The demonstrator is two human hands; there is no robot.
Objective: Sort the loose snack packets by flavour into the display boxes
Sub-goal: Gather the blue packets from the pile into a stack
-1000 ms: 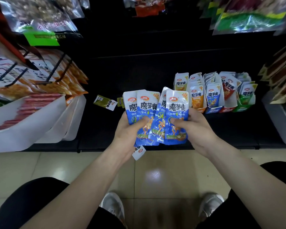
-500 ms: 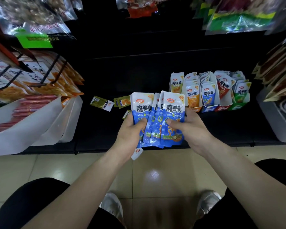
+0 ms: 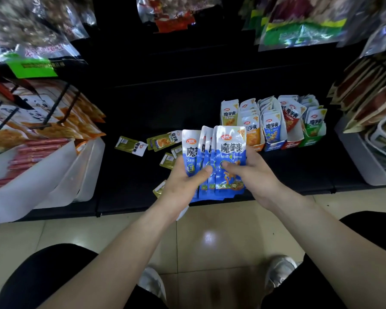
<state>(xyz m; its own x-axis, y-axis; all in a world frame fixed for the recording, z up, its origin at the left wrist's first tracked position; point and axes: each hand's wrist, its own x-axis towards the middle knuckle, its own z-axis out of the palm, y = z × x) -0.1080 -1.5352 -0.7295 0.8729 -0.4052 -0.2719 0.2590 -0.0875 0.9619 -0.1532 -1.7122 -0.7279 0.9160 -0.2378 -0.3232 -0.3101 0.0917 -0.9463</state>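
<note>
Because both thumbs press flat on the printed faces while the other fingers are hidden behind, we read the left hand (image 3: 183, 181) and the right hand (image 3: 252, 172) as clamped together on one fanned bundle of blue konjac snack packets (image 3: 231, 150). The left thumb is on the packets at the bundle's left and the right thumb on the front one. The bundle's long axis runs up and away from us, with its sealed top edges toward the back of the black shelf (image 3: 187, 103) and its bottom edges over the shelf's front lip. In our judgement the coming move turns on where the blue display box (image 3: 273, 147) lies: beyond and to the right of the fingers, between the orange box (image 3: 257, 146) and the red box (image 3: 292, 144). Its own packets stand upright and face us the same way, so the right hand is the nearer one and the bundle should need little turning. Both forearms reach forward from below and converge at the bundle. Left of the hands, loose olive-green packets (image 3: 132, 145) lie flat on the shelf, not yet sorted.
</note>
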